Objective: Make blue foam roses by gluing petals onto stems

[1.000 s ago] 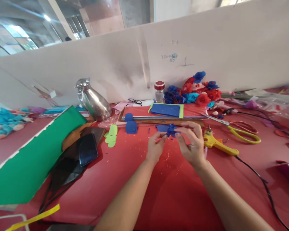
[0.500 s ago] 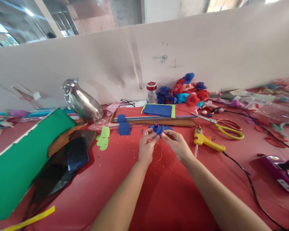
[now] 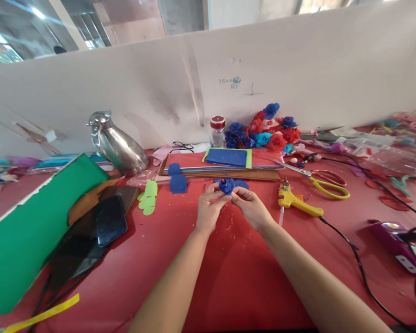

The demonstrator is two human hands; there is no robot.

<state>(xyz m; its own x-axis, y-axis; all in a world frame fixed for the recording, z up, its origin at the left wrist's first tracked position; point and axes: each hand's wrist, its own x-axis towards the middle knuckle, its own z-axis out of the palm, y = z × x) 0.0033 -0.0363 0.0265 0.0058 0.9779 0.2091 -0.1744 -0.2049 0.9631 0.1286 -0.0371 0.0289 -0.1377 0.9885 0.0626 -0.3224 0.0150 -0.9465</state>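
Note:
Between my two hands is a small blue craft flower (image 3: pixel 226 186) with a red centre, held over the middle of the red table. The fingers of my left hand (image 3: pixel 210 206) are closed round its left side and base. From the other side, my right hand (image 3: pixel 252 207) pinches the flower's lower right edge. Just behind the fingers lie blue petal pieces (image 3: pixel 241 184), partly hidden. More blue petal cutouts (image 3: pixel 178 183) lie to the left, beside light green cutouts (image 3: pixel 148 198).
At right are a yellow glue gun (image 3: pixel 298 202) with its cord, scissors (image 3: pixel 327 184) and a purple power box (image 3: pixel 398 245). Behind stand stacked sheets (image 3: pixel 190 162), a jar (image 3: pixel 218 132) and finished flowers (image 3: pixel 277 141). A metal jug (image 3: pixel 123 148), phone (image 3: pixel 111 221) and green board (image 3: pixel 31 231) are at left.
Both hands keep hold of the flower, which has turned slightly and tilted. The whole view has shifted a little; the things on the table stay where they were.

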